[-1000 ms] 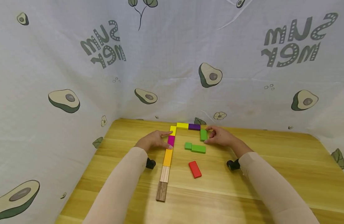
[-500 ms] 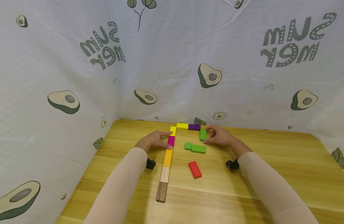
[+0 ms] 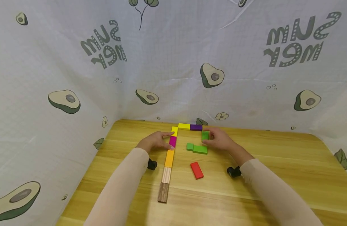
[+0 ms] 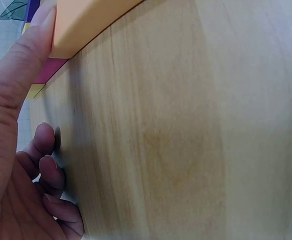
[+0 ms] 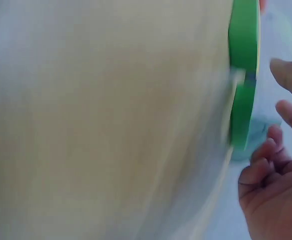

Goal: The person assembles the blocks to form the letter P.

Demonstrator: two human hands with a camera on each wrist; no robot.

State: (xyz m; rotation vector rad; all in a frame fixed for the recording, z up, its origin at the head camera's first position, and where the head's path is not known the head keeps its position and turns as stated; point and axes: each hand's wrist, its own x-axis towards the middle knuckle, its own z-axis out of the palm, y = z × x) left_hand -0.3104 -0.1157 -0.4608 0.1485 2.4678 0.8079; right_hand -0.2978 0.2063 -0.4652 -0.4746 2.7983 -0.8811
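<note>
In the head view, a row of blocks runs away from me: dark brown (image 3: pixel 163 192), pale striped wood (image 3: pixel 166 175), orange (image 3: pixel 169 158), magenta (image 3: pixel 172 141), yellow (image 3: pixel 174 130). My left hand (image 3: pixel 154 142) rests at its far part, index fingertip on the yellow block, thumb near the magenta-orange joint. A second yellow block (image 3: pixel 184 126) and a purple block (image 3: pixel 196 127) extend rightward at the back. Below the purple end lies a green block (image 3: pixel 205 134), partly covered by my right hand (image 3: pixel 220 139). That hand's thumb and index finger are spread over it; the right wrist view shows them apart from it.
A small green cube (image 3: pixel 190 146) touches another green block (image 3: pixel 200 149) inside the corner. Closer to me a red block (image 3: pixel 197 170) lies slanted. A printed cloth (image 3: pixel 173 94) hangs behind the wooden table (image 3: pixel 289 163) and along its left.
My right hand has shifted slightly left, its fingertips passing from the green block's right edge to over it. The left hand and the blocks stay in place.
</note>
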